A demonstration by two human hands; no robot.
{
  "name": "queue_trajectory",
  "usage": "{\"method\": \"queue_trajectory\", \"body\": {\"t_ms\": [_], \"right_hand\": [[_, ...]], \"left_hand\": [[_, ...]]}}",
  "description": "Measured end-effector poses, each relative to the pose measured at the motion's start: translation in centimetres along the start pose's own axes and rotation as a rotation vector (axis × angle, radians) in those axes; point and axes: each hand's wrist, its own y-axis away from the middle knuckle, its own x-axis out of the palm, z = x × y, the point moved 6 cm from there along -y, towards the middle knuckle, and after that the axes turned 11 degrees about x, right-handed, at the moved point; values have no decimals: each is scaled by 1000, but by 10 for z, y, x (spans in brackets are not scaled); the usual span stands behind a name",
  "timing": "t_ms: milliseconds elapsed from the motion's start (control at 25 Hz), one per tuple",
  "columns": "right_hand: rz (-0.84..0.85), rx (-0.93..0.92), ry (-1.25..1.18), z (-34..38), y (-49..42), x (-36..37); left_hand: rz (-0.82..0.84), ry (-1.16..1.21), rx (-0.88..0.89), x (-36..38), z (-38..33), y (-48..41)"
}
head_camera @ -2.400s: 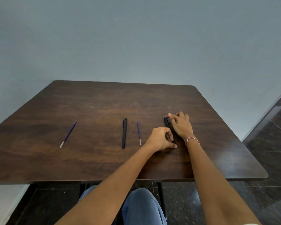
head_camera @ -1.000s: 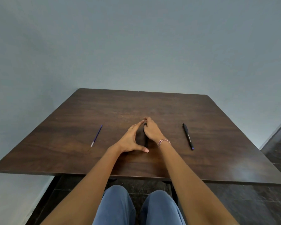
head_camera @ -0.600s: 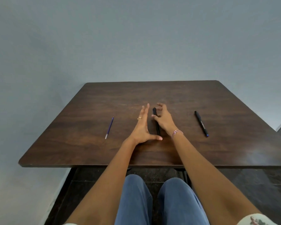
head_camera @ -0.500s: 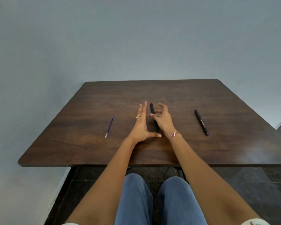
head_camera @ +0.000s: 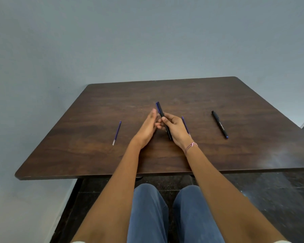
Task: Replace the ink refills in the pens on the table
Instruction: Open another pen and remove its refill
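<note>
- While the person sits at the dark wooden table (head_camera: pixel 218 155), the right hand (head_camera: pixel 175 130) is curled round a black pen (head_camera: pixel 161 111), thumb on top and fingers wrapped beneath, holding it just above the tabletop.
- That black pen points away from the person. Its far end shows a bit of blue and sticks out beyond the fingers, and its near end comes out by the heel of the hand.
- The left hand (head_camera: pixel 146 128) stands on its edge just beside the pen, fingers straight and together, gripping nothing. From here I cannot tell whether it actually touches the pen or the right fingers reaching toward its palm.
- A thin blue refill (head_camera: pixel 116 132) lies on the table well off to the left of both hands, its pale tip toward the person.
- A second refill (head_camera: pixel 184 122) lies just right of the right hand, and most of it is hidden behind that hand.
- A second pen (head_camera: pixel 219 124), black with a blue near end, lies flat further right, apart from everything else.
- A beaded bracelet (head_camera: pixel 191 147) sits on the right wrist.
- Blue jeans (head_camera: pixel 147 207) show below the table edge, over a dark floor (head_camera: pixel 270 190).
- A plain grey-blue wall (head_camera: pixel 147 41) stands behind the table.
</note>
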Motion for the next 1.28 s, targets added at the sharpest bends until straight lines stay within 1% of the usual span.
{"method": "queue_trajectory", "body": {"t_ms": [80,120,160,320,560,640,760,920,1000,1080,1120,1200,1280], "right_hand": [[68,26,-13,0,0,4],[95,45,-31,-1,0,6],[115,60,-54,-3,-1,5],[187,100,-104,-4,0,8],[294,160,-7,1,13,16],[277,138,45,1,15,18],[219,42,159,2,15,19],[172,-24,209,4,16,19],[173,-27,188,4,16,18],[179,-24,157,5,15,16],[182,-22,147,5,13,15],[187,-19,141,3,11,16],[189,-8,169,1,9,16]], "left_hand": [[-167,280,-27,1,0,-6],[-205,357,-20,4,0,-9],[-207,407,-5,7,1,-13],[-123,547,90,8,1,-28],[-128,591,111,5,0,-27],[-169,545,131,1,-4,-23],[-221,424,178,-4,-9,-16],[-263,392,209,-6,-11,-13],[-191,465,215,-4,-13,-14],[-69,561,194,2,-14,-16],[-19,554,188,4,-13,-17],[35,438,155,6,-8,-18],[20,349,119,6,-4,-19]]}}
